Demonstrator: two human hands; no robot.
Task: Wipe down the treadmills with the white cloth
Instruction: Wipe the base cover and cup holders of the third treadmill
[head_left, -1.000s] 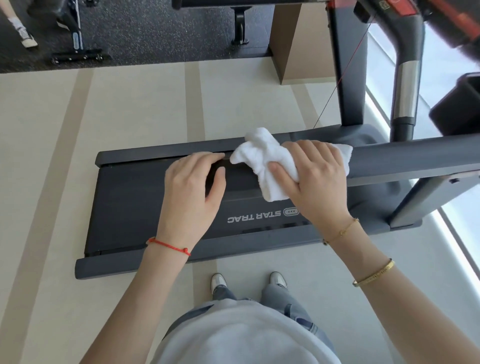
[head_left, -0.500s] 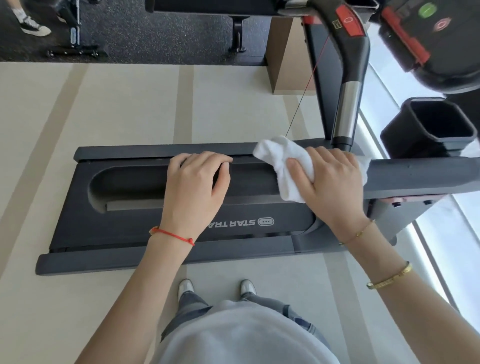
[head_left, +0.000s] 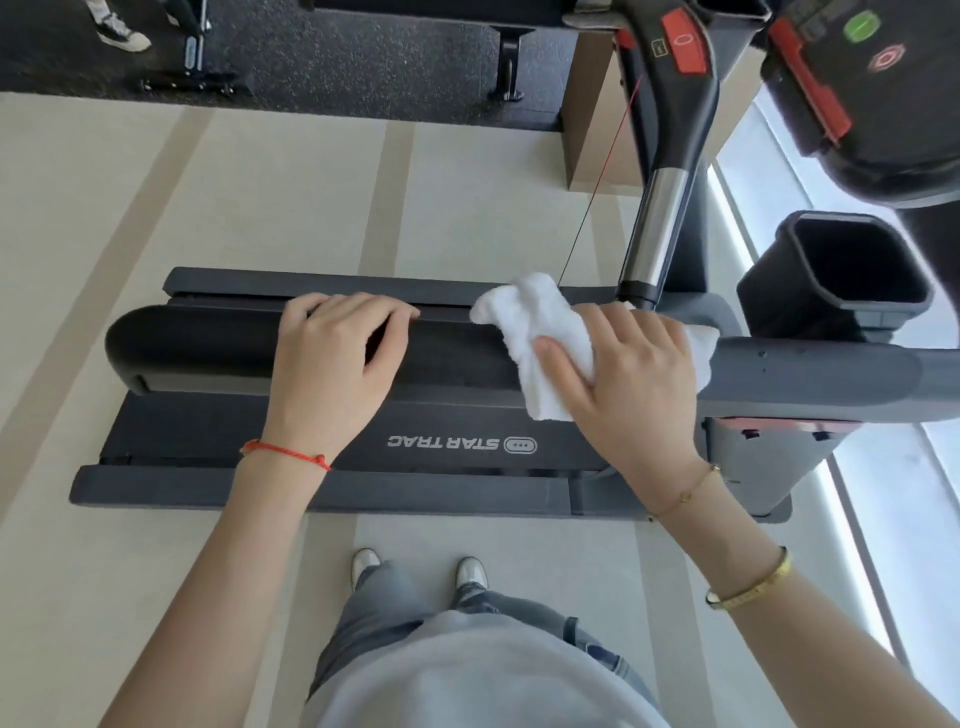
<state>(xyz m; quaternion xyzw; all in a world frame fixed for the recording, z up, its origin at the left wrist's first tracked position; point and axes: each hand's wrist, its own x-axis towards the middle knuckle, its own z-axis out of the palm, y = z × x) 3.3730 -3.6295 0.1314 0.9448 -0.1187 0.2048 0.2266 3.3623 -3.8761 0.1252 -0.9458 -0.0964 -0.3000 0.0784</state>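
Note:
A dark grey treadmill (head_left: 218, 431) with STAR TRAC lettering lies crosswise in front of me. Its near handrail (head_left: 208, 345) runs left to right at hand height. My right hand (head_left: 628, 379) presses a crumpled white cloth (head_left: 535, 322) onto the rail, fingers wrapped over it. Part of the cloth sticks out beyond my hand on both sides. My left hand (head_left: 332, 364) grips the same rail a little to the left of the cloth, fingers curled over its far side.
The treadmill's console (head_left: 883, 93) with red and green buttons hangs at the upper right, a black cup holder (head_left: 852, 270) below it. An upright with a chrome grip (head_left: 657, 228) rises behind my right hand. A window strip runs along the right. My feet (head_left: 415, 569) stand close to the deck.
The view has tilted up and shifted, showing more of the console and the rail's left end. My right hand with the cloth has slid slightly along the rail; my left hand keeps its grip.

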